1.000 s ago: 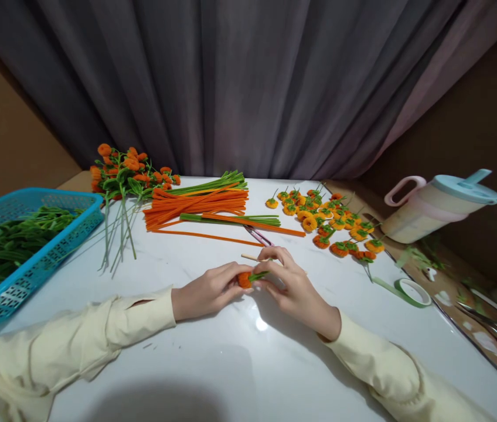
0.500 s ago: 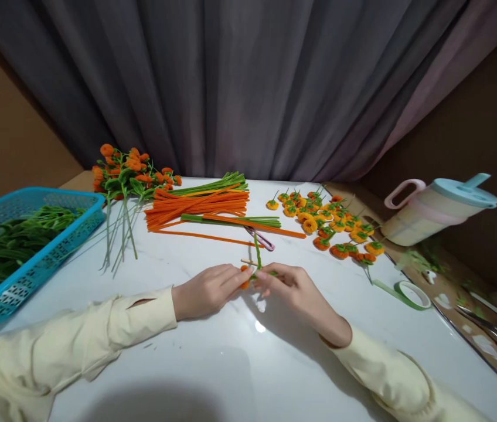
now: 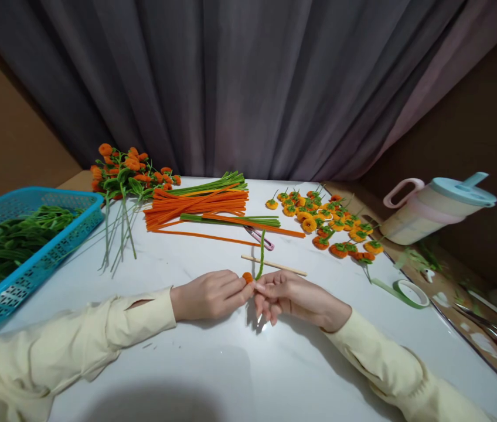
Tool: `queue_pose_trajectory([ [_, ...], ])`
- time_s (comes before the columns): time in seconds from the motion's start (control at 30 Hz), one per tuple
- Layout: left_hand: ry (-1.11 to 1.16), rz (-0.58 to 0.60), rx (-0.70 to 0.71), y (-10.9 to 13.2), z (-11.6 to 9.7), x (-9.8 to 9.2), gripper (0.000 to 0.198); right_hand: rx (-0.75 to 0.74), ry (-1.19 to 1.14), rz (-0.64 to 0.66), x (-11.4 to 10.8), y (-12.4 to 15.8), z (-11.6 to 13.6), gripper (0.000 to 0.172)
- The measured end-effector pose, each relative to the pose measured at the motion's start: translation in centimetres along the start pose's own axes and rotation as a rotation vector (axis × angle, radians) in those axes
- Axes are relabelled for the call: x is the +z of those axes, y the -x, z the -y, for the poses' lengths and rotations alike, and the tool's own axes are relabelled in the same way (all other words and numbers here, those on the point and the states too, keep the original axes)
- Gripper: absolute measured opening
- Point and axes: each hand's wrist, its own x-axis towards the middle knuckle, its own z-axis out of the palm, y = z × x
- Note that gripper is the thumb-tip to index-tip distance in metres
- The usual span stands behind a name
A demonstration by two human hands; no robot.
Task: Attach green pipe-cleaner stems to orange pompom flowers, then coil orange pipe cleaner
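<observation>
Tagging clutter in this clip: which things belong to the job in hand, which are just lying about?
Likely in the job:
orange flower head, in left hand
upright green strip, at right hand
orange strips
green strips
loose flower heads
wooden stick
blue basket

Likely just lying about:
lidded cup
white scraps

Sleeves [image 3: 77, 337]: long, pale cream, creased | left cuff [image 3: 167, 308]: slit [image 3: 140, 303]

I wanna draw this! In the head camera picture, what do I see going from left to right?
Blue basket → bunch of orange flowers → left hand → little orange flower piece → fuzzy green strip → right hand → cup with a pink handle.
</observation>
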Motion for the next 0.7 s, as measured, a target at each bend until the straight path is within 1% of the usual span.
queue_pose_trajectory([
  [0.03, 0.046, -0.013, -0.026, 0.1, -0.1, 0.1, 0.024, 0.007, -0.027, 0.011, -0.1, 0.0, 0.0, 0.032],
  [0.07, 0.120, -0.029, -0.085, 0.2, -0.2, 0.2, 0.026, 0.006, -0.042, 0.018, -0.2, -0.1, 0.0, 0.032],
  [0.1, 0.223, -0.051, -0.184, 0.3, -0.3, 0.2, 0.029, -0.004, -0.043, 0.020, -0.3, -0.1, -0.1, 0.032],
  [0.17, 0.514, -0.088, -0.475, 0.1, -0.6, 0.3, 0.040, -0.055, 0.006, -0.003, -0.4, -0.2, -0.2, 0.034],
  [0.23, 0.829, -0.086, -0.777, -0.3, -0.8, 0.1, 0.051, -0.134, 0.117, -0.058, -0.4, -0.3, -0.3, 0.038],
  [0.27, 0.947, -0.074, -0.887, -0.6, -0.9, 0.1, 0.053, -0.169, 0.180, -0.092, -0.3, -0.4, -0.3, 0.039],
  [0.3, 1.023, -0.060, -0.960, -0.9, -0.9, 0.0, 0.053, -0.200, 0.237, -0.126, -0.1, -0.4, -0.4, 0.038],
  [0.33, 1.059, -0.041, -1.004, -1.2, -0.9, -0.1, 0.049, -0.229, 0.286, -0.157, 0.1, -0.5, -0.4, 0.035],
  [0.4, 1.034, -0.010, -1.030, -1.5, -1.0, -0.2, 0.043, -0.280, 0.354, -0.216, 0.6, -0.6, -0.5, 0.029],
  [0.47, 0.948, 0.021, -1.005, -1.7, -1.1, -0.2, 0.039, -0.319, 0.398, -0.263, 1.0, -0.7, -0.7, 0.025],
  [0.6, 0.796, 0.035, -0.874, -1.4, -1.5, 0.0, 0.040, -0.350, 0.463, -0.301, 1.2, -0.9, -0.9, 0.024],
  [0.7, 0.764, 0.046, -0.805, -1.2, -1.6, 0.4, 0.039, -0.400, 0.624, -0.338, 1.1, -0.8, -1.1, 0.022],
])
